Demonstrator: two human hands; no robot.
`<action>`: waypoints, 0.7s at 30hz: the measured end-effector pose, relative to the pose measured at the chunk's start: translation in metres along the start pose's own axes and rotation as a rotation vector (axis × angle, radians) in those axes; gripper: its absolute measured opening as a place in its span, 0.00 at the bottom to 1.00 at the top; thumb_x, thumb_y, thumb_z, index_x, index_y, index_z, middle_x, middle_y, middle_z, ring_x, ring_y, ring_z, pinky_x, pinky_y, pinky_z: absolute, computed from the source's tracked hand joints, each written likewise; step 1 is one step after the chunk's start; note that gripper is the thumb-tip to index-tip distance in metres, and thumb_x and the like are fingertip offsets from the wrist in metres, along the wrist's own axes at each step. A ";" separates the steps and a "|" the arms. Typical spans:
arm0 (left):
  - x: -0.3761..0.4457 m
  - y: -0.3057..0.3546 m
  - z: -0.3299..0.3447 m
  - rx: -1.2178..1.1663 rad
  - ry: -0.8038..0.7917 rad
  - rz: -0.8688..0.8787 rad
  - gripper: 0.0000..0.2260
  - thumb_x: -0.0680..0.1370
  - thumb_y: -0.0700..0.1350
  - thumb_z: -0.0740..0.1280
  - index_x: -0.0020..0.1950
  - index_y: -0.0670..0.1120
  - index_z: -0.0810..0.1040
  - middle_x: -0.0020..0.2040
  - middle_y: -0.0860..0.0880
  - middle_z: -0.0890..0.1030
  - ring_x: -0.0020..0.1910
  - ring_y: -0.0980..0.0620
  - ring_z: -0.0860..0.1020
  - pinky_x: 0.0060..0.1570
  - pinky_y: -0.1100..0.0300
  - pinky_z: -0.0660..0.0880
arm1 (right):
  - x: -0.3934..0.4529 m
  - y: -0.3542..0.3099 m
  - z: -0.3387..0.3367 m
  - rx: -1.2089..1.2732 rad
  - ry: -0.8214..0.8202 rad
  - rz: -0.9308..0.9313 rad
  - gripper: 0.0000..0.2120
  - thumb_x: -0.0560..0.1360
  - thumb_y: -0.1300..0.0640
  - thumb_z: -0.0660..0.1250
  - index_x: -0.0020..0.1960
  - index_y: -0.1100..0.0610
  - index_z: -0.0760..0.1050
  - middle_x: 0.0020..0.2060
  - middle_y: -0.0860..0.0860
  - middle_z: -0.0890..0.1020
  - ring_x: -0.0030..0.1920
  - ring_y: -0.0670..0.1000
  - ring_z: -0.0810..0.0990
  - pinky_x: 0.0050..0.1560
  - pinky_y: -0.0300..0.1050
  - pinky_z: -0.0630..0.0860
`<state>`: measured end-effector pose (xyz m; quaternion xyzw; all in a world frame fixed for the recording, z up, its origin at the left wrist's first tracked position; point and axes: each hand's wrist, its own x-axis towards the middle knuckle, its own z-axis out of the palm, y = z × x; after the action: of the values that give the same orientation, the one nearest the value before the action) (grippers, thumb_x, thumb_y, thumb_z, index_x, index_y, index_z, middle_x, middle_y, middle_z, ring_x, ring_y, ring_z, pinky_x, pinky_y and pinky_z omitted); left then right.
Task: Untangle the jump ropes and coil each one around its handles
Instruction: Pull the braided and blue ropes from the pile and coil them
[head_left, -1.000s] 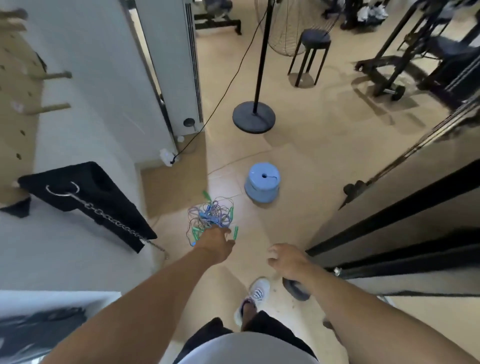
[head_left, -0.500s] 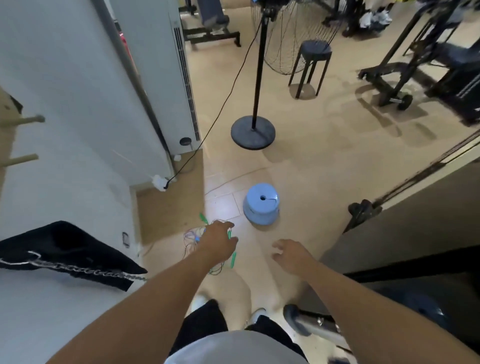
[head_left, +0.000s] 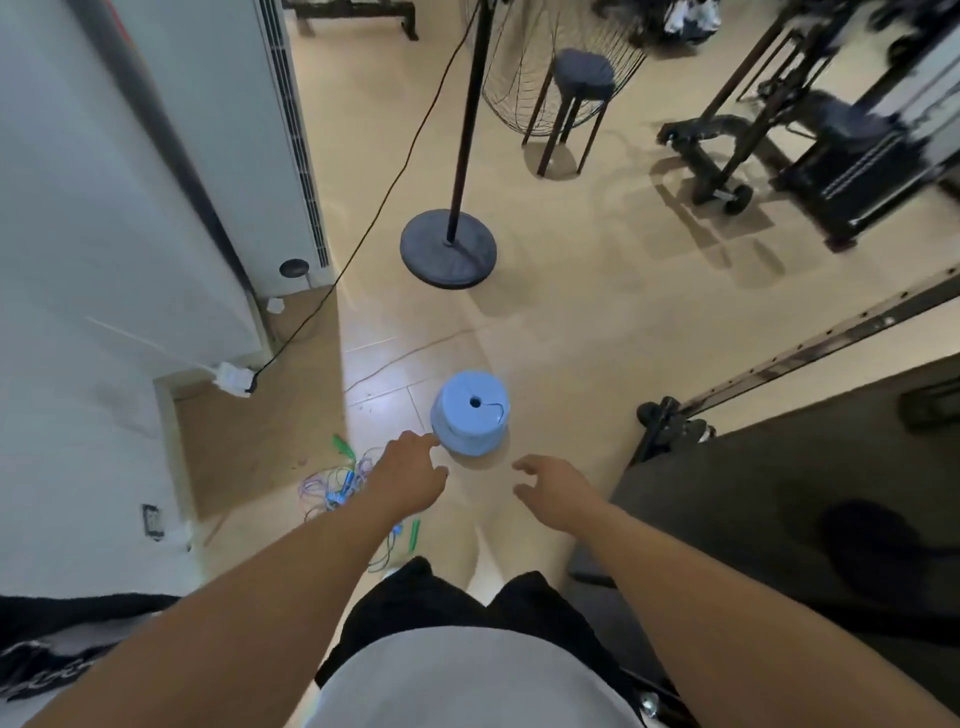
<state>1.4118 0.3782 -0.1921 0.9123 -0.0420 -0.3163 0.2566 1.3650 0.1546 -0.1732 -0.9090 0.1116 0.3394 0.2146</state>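
Observation:
A tangled bunch of jump ropes (head_left: 337, 483) with green and blue handles lies on the tan floor, partly hidden under my left forearm. One green handle (head_left: 414, 535) shows just right of that arm. My left hand (head_left: 410, 475) is above the floor with its fingers stretched toward the blue plastic stool (head_left: 470, 413), fingertips at the stool's near edge, holding nothing. To the right, my right hand (head_left: 550, 486) hovers with fingers loosely spread and nothing in it.
A fan stand's round base (head_left: 448, 248) and its black cable (head_left: 332, 291) lie beyond the stool. A white unit (head_left: 218, 130) stands left, a black stool (head_left: 579, 78) far back, gym machines (head_left: 810, 130) at right, a dark panel (head_left: 779, 493) beside my right arm.
My left hand let go of the rope bunch, which now lies on the floor, and reached forward to the blue stool. The right hand moved forward and opened. The camera drew closer.

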 end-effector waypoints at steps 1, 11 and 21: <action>0.007 0.004 -0.003 0.002 -0.013 0.013 0.23 0.80 0.52 0.64 0.75 0.50 0.68 0.71 0.43 0.69 0.69 0.43 0.69 0.67 0.49 0.69 | 0.004 0.001 -0.005 0.017 0.005 0.010 0.22 0.81 0.51 0.64 0.75 0.51 0.69 0.71 0.50 0.75 0.68 0.52 0.75 0.66 0.44 0.70; 0.105 0.054 -0.020 -0.047 0.005 -0.041 0.18 0.80 0.46 0.64 0.68 0.42 0.75 0.66 0.40 0.73 0.65 0.41 0.73 0.60 0.55 0.69 | 0.099 0.044 -0.069 0.003 -0.079 0.038 0.22 0.81 0.52 0.64 0.74 0.52 0.71 0.70 0.51 0.76 0.69 0.51 0.74 0.69 0.44 0.69; 0.158 0.106 -0.017 -0.266 0.167 -0.454 0.18 0.81 0.52 0.64 0.70 0.50 0.74 0.69 0.45 0.71 0.69 0.44 0.70 0.67 0.50 0.68 | 0.231 0.041 -0.192 -0.327 -0.326 -0.263 0.15 0.84 0.52 0.59 0.60 0.59 0.81 0.55 0.55 0.82 0.64 0.59 0.78 0.54 0.44 0.70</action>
<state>1.5569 0.2566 -0.2163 0.8796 0.2269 -0.2922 0.2992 1.6317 0.0155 -0.2094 -0.8716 -0.0999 0.4642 0.1222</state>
